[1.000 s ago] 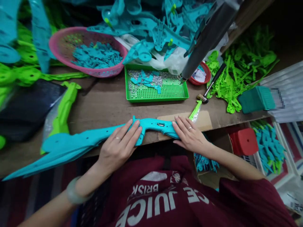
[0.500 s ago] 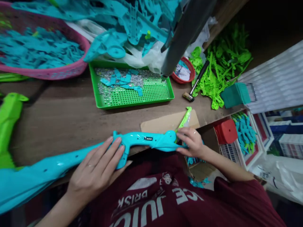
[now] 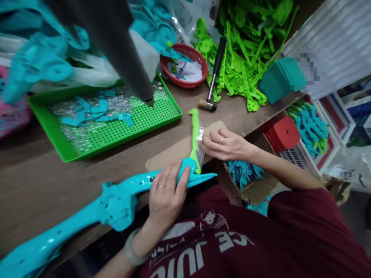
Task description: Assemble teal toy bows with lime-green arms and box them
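Two bare hands are working near the front edge of a brown wooden worktop (image 3: 29, 185), where a long, glossy, turquoise-blue plastic housing (image 3: 78, 222) is lying along the edge, its pointed right end reaching toward the maroon shirt (image 3: 246, 235). The left hand (image 3: 168, 193) is draping over that end, fingers close together and lying across the top just short of the rounded tip; the hidden underside is leaving it impossible to tell whether the thumb is closing beneath. This hold is probably steadying the housing. The right hand (image 3: 222, 144) is bending its fingers toward a slender lime-green plastic piece (image 3: 195, 127), the fingertips meeting a shiny clear film (image 3: 200, 133) along its right side; whether they are pinching the film or only touching it cannot be told. The green piece is standing nearly crosswise to the housing, its lower end beside the rounded tip, contact unclear, and is lying over a flat tan cardboard sheet (image 3: 166, 154), which is perhaps protecting the surface. Farther back, a bright green perforated plastic tray (image 3: 145, 119) is containing small blue pieces (image 3: 98, 108), presumably for easy reach, and a dark-handled hammer (image 3: 216, 69) is resting beside a heap of lime-green plastic parts (image 3: 232, 81).
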`<act>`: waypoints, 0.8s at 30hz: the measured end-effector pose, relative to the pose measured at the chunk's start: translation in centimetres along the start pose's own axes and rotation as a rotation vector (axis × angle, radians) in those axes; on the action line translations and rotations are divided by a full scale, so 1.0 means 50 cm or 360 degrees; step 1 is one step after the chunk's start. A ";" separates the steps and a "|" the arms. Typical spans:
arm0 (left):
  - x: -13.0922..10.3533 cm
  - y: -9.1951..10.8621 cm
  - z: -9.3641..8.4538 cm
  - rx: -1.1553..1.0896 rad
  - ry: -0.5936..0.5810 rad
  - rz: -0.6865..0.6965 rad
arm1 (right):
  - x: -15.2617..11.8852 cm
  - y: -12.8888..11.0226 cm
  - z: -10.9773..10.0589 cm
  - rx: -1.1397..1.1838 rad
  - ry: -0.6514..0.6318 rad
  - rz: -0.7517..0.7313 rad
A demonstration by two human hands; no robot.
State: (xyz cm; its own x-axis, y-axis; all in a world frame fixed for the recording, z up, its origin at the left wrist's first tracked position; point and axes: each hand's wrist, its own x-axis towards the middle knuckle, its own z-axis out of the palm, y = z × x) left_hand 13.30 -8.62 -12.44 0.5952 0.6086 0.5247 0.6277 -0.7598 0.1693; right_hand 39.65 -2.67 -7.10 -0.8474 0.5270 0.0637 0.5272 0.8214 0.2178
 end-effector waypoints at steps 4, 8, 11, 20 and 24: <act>-0.008 -0.029 0.016 -0.0049 0.0031 0.0095 | -0.012 -0.018 0.028 0.0108 0.0238 0.0308; -0.008 -0.035 0.010 -0.0084 0.0059 0.0156 | -0.026 -0.029 0.031 0.0337 0.0407 0.0432; -0.006 -0.033 0.009 -0.0117 0.0027 0.0078 | -0.016 -0.007 0.016 0.0513 0.0221 0.0202; 0.001 -0.033 0.013 -0.0127 0.0092 0.0214 | 0.058 0.016 0.023 0.0512 -0.0156 -0.0340; 0.007 -0.031 0.015 -0.0156 0.0070 0.0239 | 0.045 0.015 0.026 0.0425 -0.0062 -0.0334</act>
State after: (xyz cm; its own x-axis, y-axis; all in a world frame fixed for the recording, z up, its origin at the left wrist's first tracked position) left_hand 12.91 -7.06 -13.17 0.6547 0.4779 0.5857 0.4805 -0.8612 0.1656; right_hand 38.21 -0.60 -8.06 -0.9389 0.3441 0.0063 0.3436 0.9382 -0.0410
